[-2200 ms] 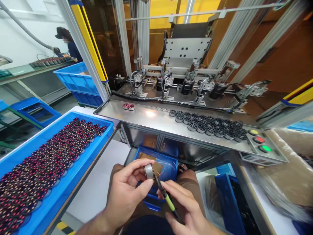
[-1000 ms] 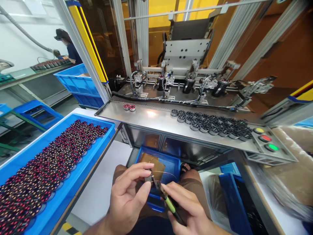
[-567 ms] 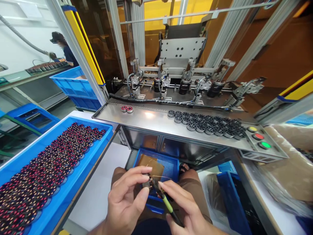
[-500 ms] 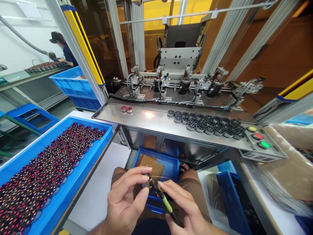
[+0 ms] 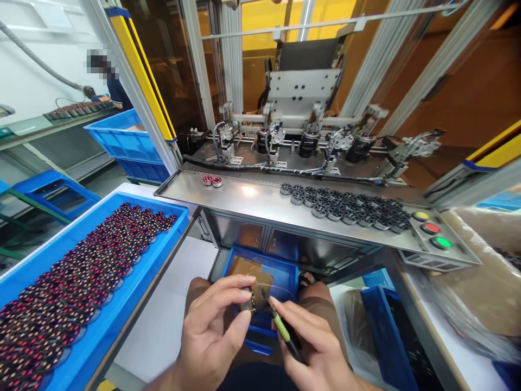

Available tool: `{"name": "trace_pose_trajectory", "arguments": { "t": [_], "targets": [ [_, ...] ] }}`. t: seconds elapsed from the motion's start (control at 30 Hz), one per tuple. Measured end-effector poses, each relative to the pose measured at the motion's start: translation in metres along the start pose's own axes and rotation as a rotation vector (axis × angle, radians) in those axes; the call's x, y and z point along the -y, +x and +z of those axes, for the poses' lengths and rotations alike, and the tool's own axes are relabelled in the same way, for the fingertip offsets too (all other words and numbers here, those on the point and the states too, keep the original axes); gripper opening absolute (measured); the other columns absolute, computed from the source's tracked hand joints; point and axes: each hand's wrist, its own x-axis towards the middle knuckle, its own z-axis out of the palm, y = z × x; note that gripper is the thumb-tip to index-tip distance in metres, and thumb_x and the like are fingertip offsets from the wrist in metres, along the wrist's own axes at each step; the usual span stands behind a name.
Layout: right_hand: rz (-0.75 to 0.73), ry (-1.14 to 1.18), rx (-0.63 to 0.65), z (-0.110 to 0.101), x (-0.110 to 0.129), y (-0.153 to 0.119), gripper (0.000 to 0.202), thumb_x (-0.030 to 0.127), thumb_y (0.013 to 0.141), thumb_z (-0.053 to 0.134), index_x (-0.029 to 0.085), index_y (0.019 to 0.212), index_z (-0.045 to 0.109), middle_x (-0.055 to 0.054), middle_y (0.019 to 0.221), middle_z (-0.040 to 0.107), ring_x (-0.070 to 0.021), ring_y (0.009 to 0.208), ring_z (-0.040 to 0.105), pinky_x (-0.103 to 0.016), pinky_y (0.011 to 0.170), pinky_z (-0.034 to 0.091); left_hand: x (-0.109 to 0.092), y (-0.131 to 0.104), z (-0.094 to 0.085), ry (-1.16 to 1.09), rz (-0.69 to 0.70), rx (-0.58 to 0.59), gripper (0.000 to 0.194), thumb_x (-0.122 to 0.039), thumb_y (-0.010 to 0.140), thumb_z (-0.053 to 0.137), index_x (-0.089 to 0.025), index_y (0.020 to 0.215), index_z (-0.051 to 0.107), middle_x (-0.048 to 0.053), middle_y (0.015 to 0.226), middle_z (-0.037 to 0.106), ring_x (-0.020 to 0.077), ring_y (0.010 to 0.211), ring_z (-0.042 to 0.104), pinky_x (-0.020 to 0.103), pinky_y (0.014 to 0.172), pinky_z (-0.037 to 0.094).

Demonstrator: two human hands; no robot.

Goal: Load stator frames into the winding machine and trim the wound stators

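With the hands as the clock's centre, twelve o'clock is filled by a framed machine (image 5: 305,89). At ten, a long blue tray (image 5: 145,263) is packed with red-and-copper wound cores (image 5: 93,260). Along the machine's steel ledge (image 5: 260,203), two red cores (image 5: 217,182) are set at eleven and bare dark cores (image 5: 345,209) are massed at one. At twelve, just beyond the fingers, a blue bin (image 5: 288,277) is seen. By the right hand (image 5: 315,336), a green-handled tool (image 5: 280,327), apparently cutters, is gripped. By the left hand (image 5: 215,320), a wound core (image 5: 247,304) is pinched between thumb and fingers, and is partly hidden by them. Contact between the blurred tip and the core cannot be confirmed. Close work on loose wire ends is judged to be in hand; a steady core and exact tip placement are called for, with fingertips crowding the access.
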Motion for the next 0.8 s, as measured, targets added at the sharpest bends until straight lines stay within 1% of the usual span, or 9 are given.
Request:
{"name": "trace_pose_trajectory", "arguments": {
  "t": [0.1,0.2,0.27,0.33,0.43,0.53,0.6,0.7,0.8],
  "targets": [
    [0.079,-0.021,-0.016,-0.006,0.003,0.002,0.058,0.005,0.076,0.056,0.019,0.131,0.061,-0.005,0.082,0.068,-0.0164,0.073,0.067,-0.022,0.069,0.056,0.006,0.002,-0.004,0.041,0.112,0.038,0.037,-0.002,0.083,0.06,-0.025,0.112,0.066,0.011,0.134,0.058,0.0246,0.114,0.064,0.04,0.095,0.056],
    [0.123,-0.011,0.008,-0.015,0.006,0.004,0.059,0.004,0.074,0.056,0.02,0.131,0.062,-0.005,0.087,0.071,-0.0162,0.074,0.069,-0.023,0.073,0.058,0.014,0.003,-0.009,0.099,0.282,0.062,0.054,0.002,0.078,0.063,-0.025,0.124,0.06,0.014,0.14,0.049,0.0257,0.109,0.066,0.043,0.091,0.059],
    [0.13,-0.005,0.029,-0.022,0.009,0.003,0.06,0.004,0.074,0.056,0.02,0.131,0.062,-0.006,0.088,0.072,-0.0167,0.076,0.07,-0.023,0.075,0.058,0.017,0.003,-0.012,0.162,0.339,0.032,0.069,0.004,0.074,0.066,-0.025,0.135,0.052,0.015,0.139,0.05,0.0261,0.108,0.066,0.044,0.09,0.06],
    [0.118,0.0,0.043,-0.028,0.012,0.0,0.063,0.004,0.072,0.057,0.021,0.133,0.061,-0.005,0.086,0.072,-0.0178,0.078,0.07,-0.024,0.075,0.058,0.017,0.003,-0.014,0.264,0.364,0.015,0.074,0.004,0.072,0.069,-0.023,0.138,0.049,0.015,0.134,0.054,0.0259,0.108,0.067,0.043,0.092,0.06],
    [0.128,0.051,0.05,-0.033,0.016,-0.006,0.069,0.004,0.071,0.057,0.028,0.135,0.059,-0.004,0.085,0.072,-0.0183,0.079,0.07,-0.023,0.072,0.058,0.014,0.005,-0.016,0.44,0.417,0.03,0.065,0.003,0.071,0.071,-0.022,0.13,0.057,0.014,0.127,0.06,0.0243,0.108,0.067,0.037,0.092,0.06],
    [0.211,0.191,0.068,-0.035,0.02,-0.012,0.068,0.005,0.073,0.059,0.032,0.135,0.059,-0.005,0.091,0.071,-0.0174,0.077,0.07,-0.024,0.071,0.058,0.01,0.007,-0.017,0.568,0.458,0.042,0.054,0.0,0.071,0.072,-0.021,0.12,0.062,0.012,0.122,0.063,0.0216,0.106,0.067,0.03,0.089,0.061],
    [0.269,0.315,0.098,-0.035,0.022,-0.014,0.064,0.008,0.077,0.062,0.034,0.135,0.058,-0.006,0.095,0.071,-0.0173,0.079,0.071,-0.026,0.073,0.059,0.01,0.007,-0.017,0.638,0.465,0.048,0.047,-0.003,0.072,0.074,-0.021,0.115,0.063,0.011,0.12,0.065,0.0199,0.104,0.068,0.027,0.089,0.061],
    [0.323,0.484,0.154,-0.036,0.026,-0.016,0.056,0.02,0.084,0.066,0.034,0.137,0.056,-0.008,0.1,0.07,-0.0194,0.087,0.072,-0.031,0.079,0.059,0.013,0.006,-0.019,0.707,0.468,0.065,0.044,-0.005,0.074,0.074,-0.022,0.113,0.064,0.009,0.119,0.066,0.0185,0.103,0.07,0.025,0.091,0.06],
    [0.34,0.557,0.219,-0.037,0.029,-0.013,0.052,0.035,0.087,0.067,0.033,0.138,0.055,-0.011,0.106,0.07,-0.0226,0.091,0.072,-0.036,0.083,0.059,0.015,0.005,-0.02,0.672,0.49,0.107,0.051,-0.002,0.074,0.073,-0.021,0.121,0.062,0.01,0.118,0.068,0.0208,0.106,0.07,0.029,0.096,0.059]
  ]
}}
